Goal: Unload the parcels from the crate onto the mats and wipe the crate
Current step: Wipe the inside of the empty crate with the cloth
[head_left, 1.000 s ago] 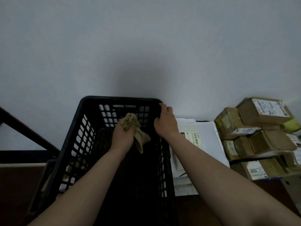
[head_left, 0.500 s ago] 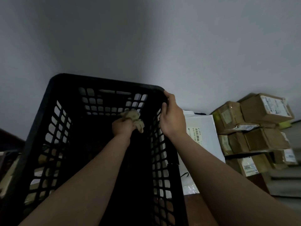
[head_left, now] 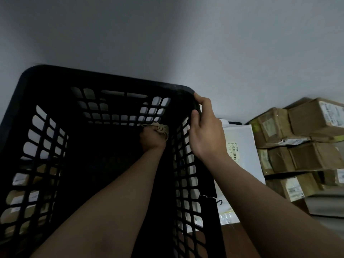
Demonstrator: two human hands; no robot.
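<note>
A black plastic crate with lattice walls fills the left and centre, its inside dark with no parcel visible in it. My left hand reaches deep inside and grips a crumpled beige cloth against the far right inner corner. My right hand holds the crate's right rim near the far corner, fingers curled over the edge. White mailer parcels lie just right of the crate. Brown cardboard parcels are stacked further right.
A plain grey wall stands right behind the crate. More parcels show through the left lattice wall. A grey flat package lies at the right edge below the boxes. Brown floor shows beside the crate.
The crate now looms larger and closer. My left hand has pushed the cloth down and rightward to the far right corner. My right hand stays on the rim.
</note>
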